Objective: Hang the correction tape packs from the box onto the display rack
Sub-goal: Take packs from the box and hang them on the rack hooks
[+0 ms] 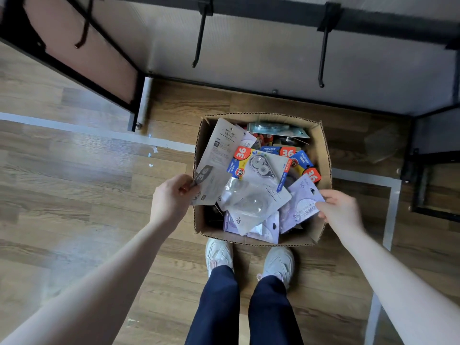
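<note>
Seen from above, a cardboard box (323,155) sat at centre frame, heaped with correction tape packs (258,185). The left hand (171,197) pinched a grey pack (219,155) at the box's left edge, seemingly lifting it for hanging. The right hand (341,210) pinched a lilac pack (305,202) at right. Two rack hooks (323,51) stood bare along the top of the frame.

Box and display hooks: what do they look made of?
The box looks like brown corrugated cardboard, matte; fluting shows along its cut top edges. The display hooks look like black-coated metal rods, faintly glossy with upturned tips, though paint hides the base material.
</note>
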Demonstrator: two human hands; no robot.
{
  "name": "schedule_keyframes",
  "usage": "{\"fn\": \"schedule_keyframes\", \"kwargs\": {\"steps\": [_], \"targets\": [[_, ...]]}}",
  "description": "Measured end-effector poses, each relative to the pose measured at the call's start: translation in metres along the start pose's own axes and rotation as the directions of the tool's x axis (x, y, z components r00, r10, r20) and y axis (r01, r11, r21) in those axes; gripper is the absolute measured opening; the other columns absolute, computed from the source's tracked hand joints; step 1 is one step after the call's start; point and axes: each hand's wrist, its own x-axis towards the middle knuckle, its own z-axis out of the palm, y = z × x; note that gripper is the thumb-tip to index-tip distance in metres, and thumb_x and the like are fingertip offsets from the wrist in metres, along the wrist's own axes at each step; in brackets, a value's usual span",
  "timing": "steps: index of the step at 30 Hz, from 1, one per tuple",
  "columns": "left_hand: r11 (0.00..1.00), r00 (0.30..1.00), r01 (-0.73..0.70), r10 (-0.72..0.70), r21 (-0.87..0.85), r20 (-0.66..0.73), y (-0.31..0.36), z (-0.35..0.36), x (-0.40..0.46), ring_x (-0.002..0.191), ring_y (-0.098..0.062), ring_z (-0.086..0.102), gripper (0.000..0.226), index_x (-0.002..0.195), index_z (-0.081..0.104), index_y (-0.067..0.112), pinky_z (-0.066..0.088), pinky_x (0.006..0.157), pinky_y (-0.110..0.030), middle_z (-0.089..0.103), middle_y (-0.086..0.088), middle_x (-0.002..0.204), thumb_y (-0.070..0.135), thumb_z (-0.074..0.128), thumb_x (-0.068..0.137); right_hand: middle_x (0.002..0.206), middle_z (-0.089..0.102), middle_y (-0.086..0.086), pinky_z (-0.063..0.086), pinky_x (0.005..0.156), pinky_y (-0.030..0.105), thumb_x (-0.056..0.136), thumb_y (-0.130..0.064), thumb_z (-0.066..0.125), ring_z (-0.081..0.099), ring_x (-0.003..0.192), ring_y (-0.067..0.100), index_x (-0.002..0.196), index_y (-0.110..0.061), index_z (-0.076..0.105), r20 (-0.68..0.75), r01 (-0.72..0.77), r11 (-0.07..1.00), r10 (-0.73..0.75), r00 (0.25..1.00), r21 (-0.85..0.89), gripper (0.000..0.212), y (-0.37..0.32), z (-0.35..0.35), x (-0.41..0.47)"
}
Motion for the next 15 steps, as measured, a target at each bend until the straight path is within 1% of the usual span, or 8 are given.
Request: {"fn": "schedule_keyframes", "kwargs": {"steps": [2, 4, 6, 8, 9, 12, 15], "targets": [[1.000, 1.000, -0.015, 0.015, -0.002, 0.006, 0.008, -0.007, -0.005, 0.071, -0.022, 0.057, 0.009, 0.074, 0.063, 0.018, 0.042, 0.065, -0.032, 0.064, -0.001, 0.072, 0.022, 0.069, 0.080, 0.074, 0.063, -0.001, 0.039, 0.061, 0.026, 0.077, 0.009, 0.054, 0.054, 0.069, 0.018, 0.088, -0.013, 0.066, 0.015, 0.067, 0.997, -0.066, 0.998, -0.026, 0.026, -0.010, -0.006, -0.005], [0.999, 0.999, -0.035, 0.035, -0.014, 0.015, 0.016, -0.016, -0.010, 0.071, -0.021, 0.057, 0.008, 0.075, 0.064, 0.021, 0.041, 0.064, -0.031, 0.064, -0.001, 0.072, 0.022, 0.067, 0.082, 0.083, 0.062, 0.006, 0.038, 0.060, 0.025, 0.081, 0.005, 0.054, 0.053, 0.077, 0.019, 0.087, -0.011, 0.065, 0.040, 0.144, 0.986, -0.141, 0.989, -0.079, 0.020, -0.020, -0.013, -0.013], [0.996, 0.996, -0.086, 0.086, -0.021, 0.014, 0.024, -0.024, -0.015, 0.072, -0.022, 0.058, 0.006, 0.076, 0.066, 0.021, 0.043, 0.065, -0.031, 0.064, -0.001, 0.073, 0.021, 0.067, 0.082, 0.090, 0.060, 0.009, 0.035, 0.057, 0.023, 0.088, -0.005, 0.054, 0.052, 0.080, 0.019, 0.091, -0.009, 0.064, 0.039, 0.226, 0.960, -0.223, 0.974, -0.164, 0.011, -0.033, -0.021, -0.023], [0.990, 0.990, -0.138, 0.138, -0.010, 0.002, 0.033, -0.035, -0.022, 0.073, -0.023, 0.058, 0.004, 0.078, 0.069, 0.019, 0.046, 0.066, -0.033, 0.064, -0.001, 0.075, 0.019, 0.068, 0.081, 0.088, 0.059, 0.007, 0.032, 0.053, 0.021, 0.091, -0.015, 0.055, 0.051, 0.079, 0.017, 0.092, -0.010, 0.064, -0.003, 0.295, 0.921, -0.306, 0.952, -0.254, 0.010, -0.047, -0.029, -0.036], [0.986, 0.986, -0.164, 0.164, 0.002, -0.005, 0.039, -0.041, -0.026, 0.073, -0.023, 0.059, 0.003, 0.078, 0.070, 0.018, 0.047, 0.067, -0.033, 0.064, -0.001, 0.075, 0.018, 0.069, 0.081, 0.086, 0.058, 0.006, 0.031, 0.052, 0.021, 0.091, -0.017, 0.056, 0.051, 0.077, 0.016, 0.089, -0.010, 0.064, -0.022, 0.330, 0.904, -0.348, 0.937, -0.271, 0.011, -0.055, -0.032, -0.043], [0.970, 0.970, -0.238, 0.240, 0.041, -0.033, 0.057, -0.060, -0.035, 0.070, -0.020, 0.059, 0.001, 0.078, 0.071, 0.017, 0.047, 0.066, -0.031, 0.066, 0.000, 0.075, 0.018, 0.072, 0.078, 0.081, 0.060, 0.004, 0.032, 0.052, 0.023, 0.090, -0.017, 0.058, 0.052, 0.074, 0.015, 0.080, -0.013, 0.062, -0.026, 0.395, 0.875, -0.419, 0.908, -0.279, 0.011, -0.080, -0.041, -0.062], [0.958, 0.960, -0.276, 0.279, 0.078, -0.033, 0.079, -0.086, -0.045, 0.069, -0.016, 0.059, 0.001, 0.078, 0.070, 0.020, 0.046, 0.066, -0.029, 0.067, 0.003, 0.076, 0.020, 0.071, 0.077, 0.083, 0.065, 0.005, 0.036, 0.058, 0.028, 0.086, -0.013, 0.061, 0.056, 0.076, 0.021, 0.083, -0.012, 0.067, -0.034, 0.445, 0.835, -0.480, 0.877, -0.324, 0.007, -0.103, -0.050, -0.080]]}}
